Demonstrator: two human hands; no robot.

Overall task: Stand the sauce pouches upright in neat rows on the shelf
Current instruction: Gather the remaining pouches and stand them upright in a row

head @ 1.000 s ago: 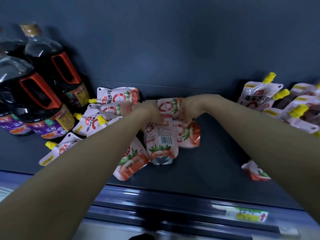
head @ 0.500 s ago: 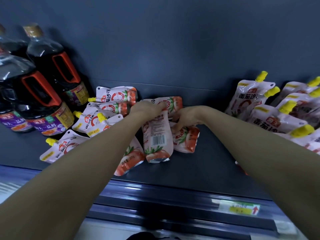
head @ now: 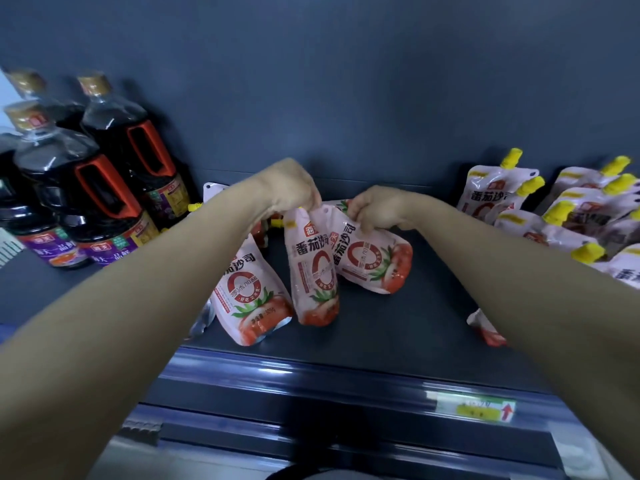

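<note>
Dark shelf (head: 398, 327) and back panel (head: 346, 81); left hand (head: 289, 188) in a pinch on upright pouch (head: 313, 275), right hand (head: 377, 209) likewise on leaning pouch (head: 374, 261).

Left flank: soy sauce bottles (head: 104, 188) stand packed together against the back wall (head: 346, 98); I see no gap between them.
Centre: front pouch (head: 249, 299), middle pouch (head: 315, 278) and tilted pouch (head: 374, 265) crowd together, touching. My left hand (head: 291, 188) grips the middle one's top and my right hand (head: 377, 209) the tilted one's.
Open lane: bare shelf (head: 398, 327) runs front to back between the tilted pouch and the right-hand pouch rows (head: 519, 202).
Front right: a fallen pouch (head: 485, 327) lies partly under my right forearm.
Overhead: open air above the pouch tops.
</note>
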